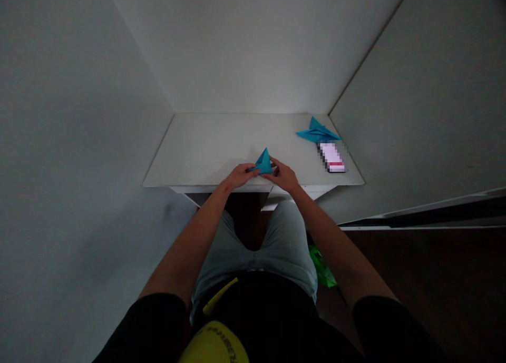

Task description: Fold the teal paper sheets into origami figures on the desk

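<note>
A small blue folded paper piece [263, 162] stands as a pointed triangle near the front edge of the white table [205, 152]. My left hand [240, 175] pinches its left lower corner with closed fingers. My right hand [283, 176] grips its right side, fingers curled round the paper. Both hands rest low on the tabletop, close together, with the paper's tip sticking up between them.
A finished blue folded paper figure [317, 132] lies at the table's back right. In front of it lies a blurred phone-like object [332, 157]. Walls close in on the left, back and right. Green material [322, 268] lies on the dark floor by my right leg.
</note>
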### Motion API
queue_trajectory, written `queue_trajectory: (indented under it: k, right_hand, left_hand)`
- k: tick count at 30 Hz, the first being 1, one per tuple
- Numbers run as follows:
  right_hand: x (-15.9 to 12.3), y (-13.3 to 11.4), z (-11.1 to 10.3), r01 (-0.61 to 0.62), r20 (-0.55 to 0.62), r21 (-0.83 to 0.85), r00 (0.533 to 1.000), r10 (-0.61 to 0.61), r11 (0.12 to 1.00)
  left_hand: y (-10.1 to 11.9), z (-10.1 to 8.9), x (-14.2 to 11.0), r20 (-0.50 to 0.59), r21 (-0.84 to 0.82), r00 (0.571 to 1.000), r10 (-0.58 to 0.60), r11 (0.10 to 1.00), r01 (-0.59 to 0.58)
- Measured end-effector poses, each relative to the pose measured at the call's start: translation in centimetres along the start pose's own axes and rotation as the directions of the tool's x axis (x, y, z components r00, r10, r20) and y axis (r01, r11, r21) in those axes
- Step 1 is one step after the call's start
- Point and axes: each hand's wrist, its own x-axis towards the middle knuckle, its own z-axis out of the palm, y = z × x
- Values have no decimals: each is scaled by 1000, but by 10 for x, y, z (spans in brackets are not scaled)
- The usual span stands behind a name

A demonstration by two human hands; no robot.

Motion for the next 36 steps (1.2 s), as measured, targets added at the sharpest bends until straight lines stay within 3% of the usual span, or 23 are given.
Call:
queue_trajectory:
  k: [6, 13, 18, 24, 28, 31, 36]
  right_hand:
    - [-3, -2, -3, 161, 37, -40, 987, -159, 986]
    - [0, 4, -1, 133, 31, -61, 991, -131, 989]
    - [2, 7, -1, 85, 82, 14, 993, -86, 996]
    - [6, 11, 1, 15, 33, 215, 999, -22, 977]
    - [12, 12, 2, 9, -57, 396, 998, 15, 918]
    - [10, 10, 0, 31, -13, 345, 1000, -28, 938]
    - [5, 4, -3, 44, 106, 298, 991, -79, 954]
  left_hand:
    - [0, 4, -3, -105, 63, 987, 125, 991, -119]
    - [5, 4, -4, -230, -269, 968, -103, 962, 39]
    - [11, 5, -1, -193, -254, 980, -57, 967, 7]
    - [9, 8, 1, -223, -318, 970, -95, 948, 19]
    - [10, 5, -7, -134, -98, 985, -106, 991, 93]
    - [16, 3, -9, -131, 19, 989, -65, 997, 68]
    - [23, 3, -6, -115, -99, 993, -3, 995, -8]
